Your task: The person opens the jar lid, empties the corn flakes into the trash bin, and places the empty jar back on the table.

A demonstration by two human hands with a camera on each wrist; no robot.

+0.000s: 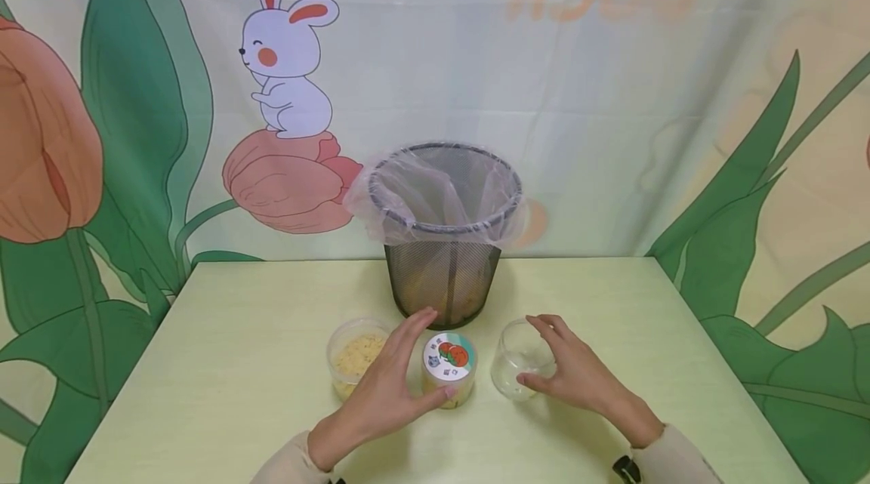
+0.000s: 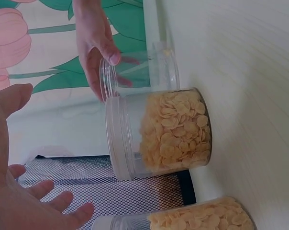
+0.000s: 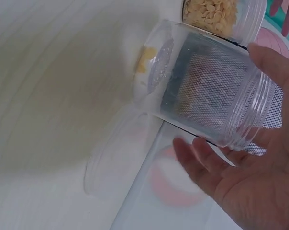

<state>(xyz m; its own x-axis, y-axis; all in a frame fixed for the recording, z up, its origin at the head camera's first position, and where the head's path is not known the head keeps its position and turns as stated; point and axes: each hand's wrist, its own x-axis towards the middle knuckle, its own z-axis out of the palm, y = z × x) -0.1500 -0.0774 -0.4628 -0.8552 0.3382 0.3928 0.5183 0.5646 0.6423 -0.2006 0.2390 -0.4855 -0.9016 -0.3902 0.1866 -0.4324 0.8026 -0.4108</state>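
Note:
A clear jar of pale yellow flakes (image 1: pixel 451 363), topped by a white lid with orange fruit pictures, stands upright in the middle. My left hand (image 1: pixel 384 393) spreads around its left side, thumb near the front and fingers extended, with a gap to the jar in the left wrist view. Left of that hand is a second jar of flakes (image 1: pixel 350 352), partly hidden by the fingers. On the right stands an uncovered, clear jar (image 3: pixel 206 86) without flakes. Around its rim my right hand (image 1: pixel 578 374) is loosely curved, thumb tip right at the rim and fingers spread along the other side.
Behind the jars stands a black mesh wastebasket (image 1: pixel 445 280) with a clear plastic liner (image 1: pixel 408 197) folded over its rim. The pale green table (image 1: pixel 258 333) ends at a printed curtain (image 1: pixel 591 114) with a rabbit and tulips.

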